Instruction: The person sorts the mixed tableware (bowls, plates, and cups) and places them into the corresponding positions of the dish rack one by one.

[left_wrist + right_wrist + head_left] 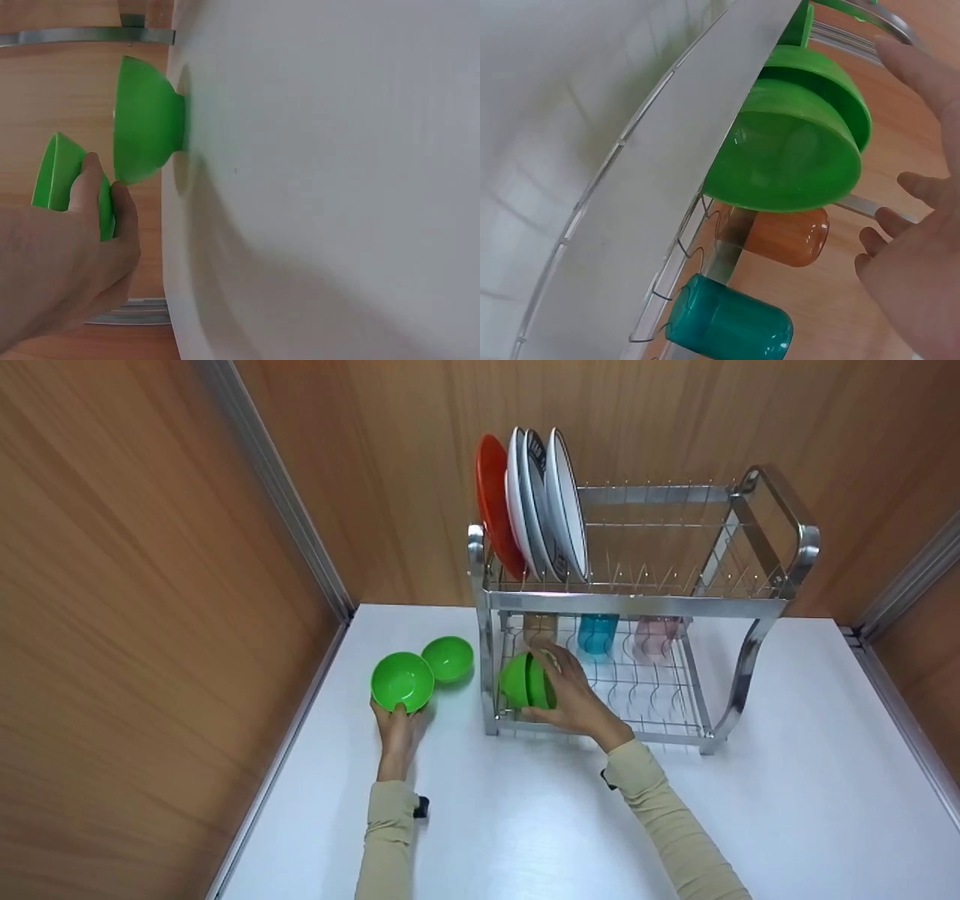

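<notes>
My left hand grips a green bowl by its near rim, thumb at the inside edge. In the left wrist view this held bowl is tilted and off the table. Just beyond it, another green bowl stands upright on the white surface. On the lower tier of the metal dish rack, two green bowls lean on their sides, one against the other, at the left end. Beside them is my right hand; its fingers are spread and apart from the bowls in the right wrist view.
A red plate and several white plates stand on edge in the upper tier's left end. Behind the bowls on the lower tier are a brown cup, a teal cup and a pink cup. Wooden panels enclose the table.
</notes>
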`<state>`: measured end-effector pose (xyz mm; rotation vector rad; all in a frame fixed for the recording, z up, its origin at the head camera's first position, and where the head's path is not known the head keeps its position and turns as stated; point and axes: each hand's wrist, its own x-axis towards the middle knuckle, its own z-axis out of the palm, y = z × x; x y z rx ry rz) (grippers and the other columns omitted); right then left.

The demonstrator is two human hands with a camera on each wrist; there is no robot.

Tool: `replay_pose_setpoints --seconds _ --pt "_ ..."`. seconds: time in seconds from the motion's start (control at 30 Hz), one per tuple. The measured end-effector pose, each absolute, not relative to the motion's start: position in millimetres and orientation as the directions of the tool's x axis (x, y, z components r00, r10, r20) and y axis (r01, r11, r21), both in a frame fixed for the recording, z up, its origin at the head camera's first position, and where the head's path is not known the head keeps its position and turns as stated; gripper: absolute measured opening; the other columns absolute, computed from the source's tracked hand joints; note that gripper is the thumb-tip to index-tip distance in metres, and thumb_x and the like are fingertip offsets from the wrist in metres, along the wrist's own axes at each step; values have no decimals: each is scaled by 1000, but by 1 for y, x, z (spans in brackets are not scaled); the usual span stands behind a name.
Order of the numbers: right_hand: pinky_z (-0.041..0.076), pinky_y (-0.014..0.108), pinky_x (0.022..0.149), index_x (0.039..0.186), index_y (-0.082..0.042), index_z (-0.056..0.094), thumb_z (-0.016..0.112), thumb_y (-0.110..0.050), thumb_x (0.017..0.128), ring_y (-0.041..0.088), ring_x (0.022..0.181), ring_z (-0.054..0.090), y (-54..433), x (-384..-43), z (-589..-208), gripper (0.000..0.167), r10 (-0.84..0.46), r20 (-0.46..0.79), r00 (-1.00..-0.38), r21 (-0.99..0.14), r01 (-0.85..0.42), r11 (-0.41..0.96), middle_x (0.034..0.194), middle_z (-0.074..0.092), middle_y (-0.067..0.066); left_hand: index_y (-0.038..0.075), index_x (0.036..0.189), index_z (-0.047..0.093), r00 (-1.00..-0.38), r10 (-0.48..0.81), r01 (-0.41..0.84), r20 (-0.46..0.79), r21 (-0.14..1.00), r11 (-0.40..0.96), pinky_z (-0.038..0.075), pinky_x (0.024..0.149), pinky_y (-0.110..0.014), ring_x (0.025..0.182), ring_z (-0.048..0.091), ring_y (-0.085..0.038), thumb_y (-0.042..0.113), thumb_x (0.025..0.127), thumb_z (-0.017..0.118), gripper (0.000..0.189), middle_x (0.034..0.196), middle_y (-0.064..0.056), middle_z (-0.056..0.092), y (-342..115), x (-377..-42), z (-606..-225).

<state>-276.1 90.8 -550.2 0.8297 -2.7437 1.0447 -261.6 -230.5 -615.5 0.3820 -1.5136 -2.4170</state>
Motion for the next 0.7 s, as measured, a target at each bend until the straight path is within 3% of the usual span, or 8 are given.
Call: replay_pose_setpoints --seconds 0.17,0.47,0.7 --pt "35 62 115 161 -10 28 87 -39 83 39 150 24 99 -266 -550 102 -407 319 -856 -645 -511 568 162 26 21 25 163 -4 -944 -322 72 -69 910 -408 35 117 -55 149 26 -46 -12 98 23 80 165 -23 8 -222 -237 -605" --pt "32 65 115 160 -13 31 76 -51 90 37 150 27 100 -253 -546 92 -314 196 -929 -789 -339 512 164 27 15 21 162 2 -955 -298 115 14 939 -324 41 111 -55 148 26 -50 -17 94 25 81 165 -22 7 -200 -207 -594" --pt "35 58 117 156 -4 38 71 -43 97 35 142 41 97 -247 -544 78 -298 206 -932 -864 -317 392 157 41 16 23 163 6 -961 -265 146 79 959 -244 46 109 -48 148 30 -45 -12 100 28 75 164 -17 13 -186 -192 -588"
